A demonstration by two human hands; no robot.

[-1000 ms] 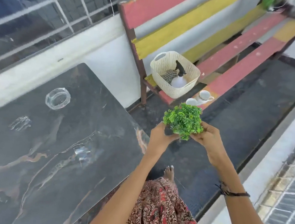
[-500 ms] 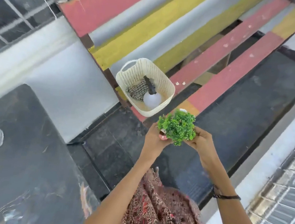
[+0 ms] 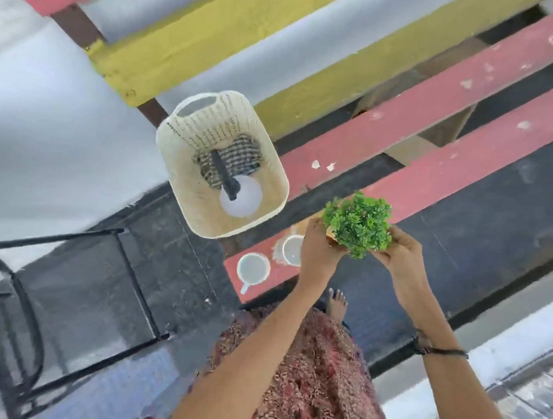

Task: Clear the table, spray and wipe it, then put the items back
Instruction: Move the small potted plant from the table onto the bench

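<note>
We hold a small green plant [image 3: 358, 222] in both hands, above the near end of the bench seat. Our left hand [image 3: 319, 248] wraps the left side of its pot, fingers curled under the leaves, and our right hand [image 3: 401, 254] pinches the right side with thumb and fingers. Only a sliver of the tan pot [image 3: 330, 238] shows between the leaves and the left grip; the rest is hidden by foliage and fingers. The plant sits squarely between the two grips, its leafy top toward us. We cannot tell whether the pot touches the seat or is held above it.

On the red slat of the tabletop [image 3: 445, 166], just left of our left hand, stand two white cups: one [image 3: 293, 249] partly hidden behind the hand, the other [image 3: 252, 269] nearer the slat's end, with its handle pointing toward us. Farther left on the bench sits a cream basket [image 3: 183, 164], holding a white spray bottle [image 3: 240, 196] with a dark nozzle and a checked cloth [image 3: 239, 157].

A black metal frame [image 3: 135, 283] stands at the near left over the dark floor. A dark band [image 3: 438, 350] circles our right wrist, and a patterned red skirt [image 3: 300, 384] fills the bottom of the view.
</note>
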